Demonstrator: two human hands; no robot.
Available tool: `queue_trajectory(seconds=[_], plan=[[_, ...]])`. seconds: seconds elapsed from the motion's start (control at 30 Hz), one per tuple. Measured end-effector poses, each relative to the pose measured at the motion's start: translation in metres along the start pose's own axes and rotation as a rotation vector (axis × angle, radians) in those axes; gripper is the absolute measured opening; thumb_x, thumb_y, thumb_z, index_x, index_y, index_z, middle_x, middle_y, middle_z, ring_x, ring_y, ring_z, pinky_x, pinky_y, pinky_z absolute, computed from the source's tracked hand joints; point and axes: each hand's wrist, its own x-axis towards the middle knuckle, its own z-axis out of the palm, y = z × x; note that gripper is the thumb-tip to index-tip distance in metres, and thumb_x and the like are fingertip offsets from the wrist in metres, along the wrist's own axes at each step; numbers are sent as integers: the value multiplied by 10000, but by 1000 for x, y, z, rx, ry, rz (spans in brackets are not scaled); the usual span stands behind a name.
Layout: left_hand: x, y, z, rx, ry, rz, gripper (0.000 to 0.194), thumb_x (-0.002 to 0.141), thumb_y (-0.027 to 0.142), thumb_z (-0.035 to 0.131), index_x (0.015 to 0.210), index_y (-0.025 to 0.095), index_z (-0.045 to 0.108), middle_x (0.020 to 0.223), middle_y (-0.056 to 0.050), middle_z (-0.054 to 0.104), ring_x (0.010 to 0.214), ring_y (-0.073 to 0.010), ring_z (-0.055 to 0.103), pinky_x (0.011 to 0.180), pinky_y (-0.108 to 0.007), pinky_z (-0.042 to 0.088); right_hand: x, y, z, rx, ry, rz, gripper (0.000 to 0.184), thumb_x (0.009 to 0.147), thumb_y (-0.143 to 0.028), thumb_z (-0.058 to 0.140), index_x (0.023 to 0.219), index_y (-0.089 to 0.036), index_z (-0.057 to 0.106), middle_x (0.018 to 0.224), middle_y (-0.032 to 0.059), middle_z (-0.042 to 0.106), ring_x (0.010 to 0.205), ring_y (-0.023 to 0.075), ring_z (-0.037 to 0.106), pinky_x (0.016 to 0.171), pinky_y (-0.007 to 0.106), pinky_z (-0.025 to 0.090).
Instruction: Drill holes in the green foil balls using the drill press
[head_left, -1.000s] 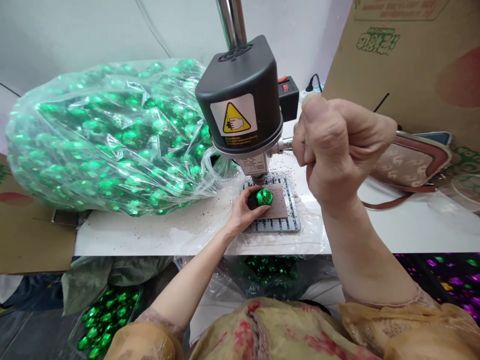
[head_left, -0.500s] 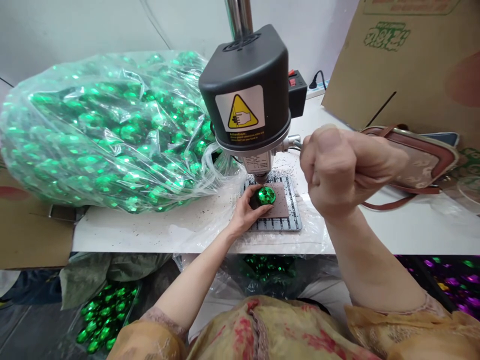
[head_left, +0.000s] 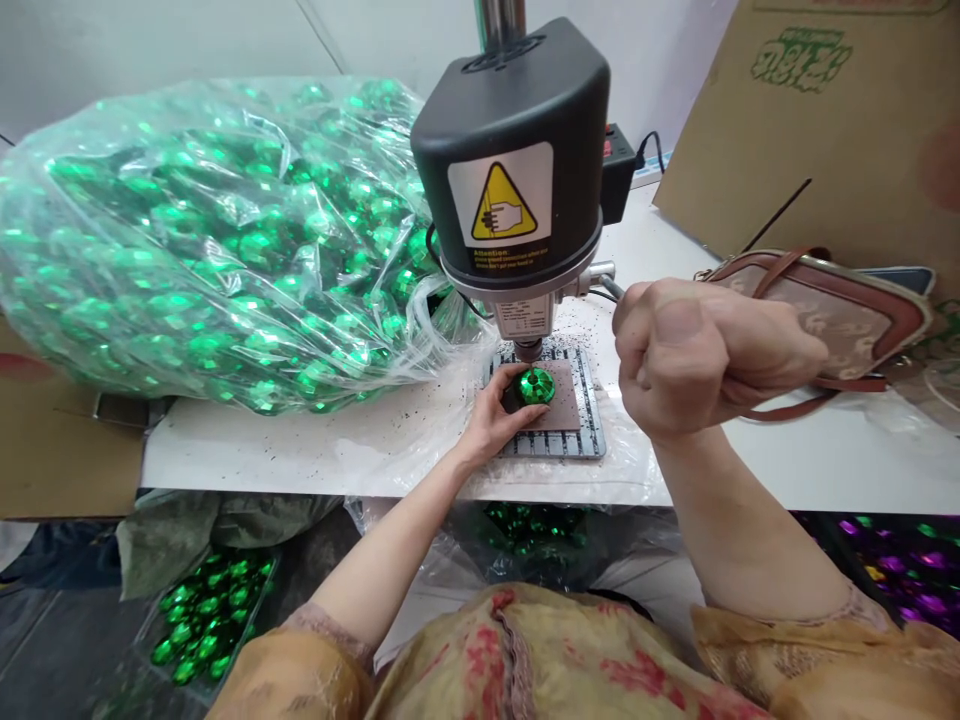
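Right hand point(head_left: 701, 355) lowered; one ball point(head_left: 538, 388) under drill point(head_left: 514, 120).

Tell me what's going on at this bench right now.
The person's left hand grips a faceted green ball between thumb and fingers, on a brown pad beneath the black-headed machine. The right hand is closed in a fist near the machine's metal lever; whatever it grips is hidden. A clear bag full of green balls lies beside the machine.

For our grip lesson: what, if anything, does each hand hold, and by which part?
The left hand holds a green ball by its left side. Right hand: fisted, any hold hidden.
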Motion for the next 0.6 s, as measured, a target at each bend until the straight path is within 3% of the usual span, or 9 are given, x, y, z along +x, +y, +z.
queue_trajectory(seconds=[0.23,0.6], plan=[[0,-2,0,-28,-9,-1,641,768,485,825,1275,196,562,1267,-121,671,1200,-271,638,1056,-423,493,-6,5,-6,12,-43,-65,485,868,-108,535,557,-179,170,452,-65,256,383,32,259,409,261,222],[-1,1,0,-7,4,-9,614,768,500,818,1245,201,571,1230,-113,689,1178,-271,650,1041,-433,511,-21,13,-15,95,-124,-201,453,829,-80,563,542,-196,232,457,-68,267,364,37,294,398,262,236]])
